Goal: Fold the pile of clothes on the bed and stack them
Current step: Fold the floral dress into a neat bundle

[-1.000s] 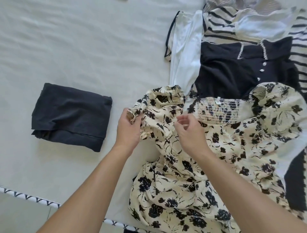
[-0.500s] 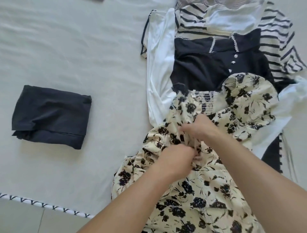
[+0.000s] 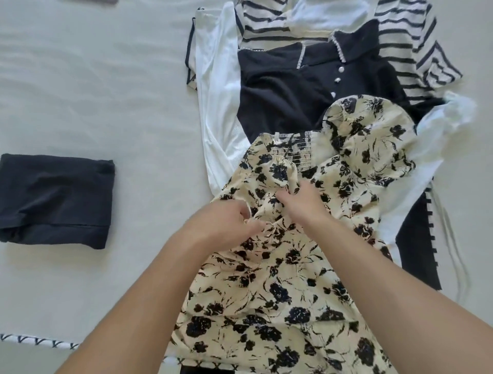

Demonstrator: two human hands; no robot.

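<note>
One sleeve of the floral dress [image 3: 280,267] is now folded inward, lying just beyond my fingers. My left hand [image 3: 226,221] pinches the fabric; my right hand [image 3: 301,203] presses flat, unclenched. The other sleeve comes next, I judge.

The floral dress [image 3: 280,293] runs off the bottom edge of the view, so its hem is unseen. Both forearms cover parts of its skirt. The left hand [image 3: 226,221] curls into the fabric, its fingertips hidden in the folds. The striped top [image 3: 400,40] is cut off by the top edge. The folded dark garment [image 3: 56,200] is clipped at the left edge. A dark object [image 3: 108,1] at the top edge cannot be identified.
</note>
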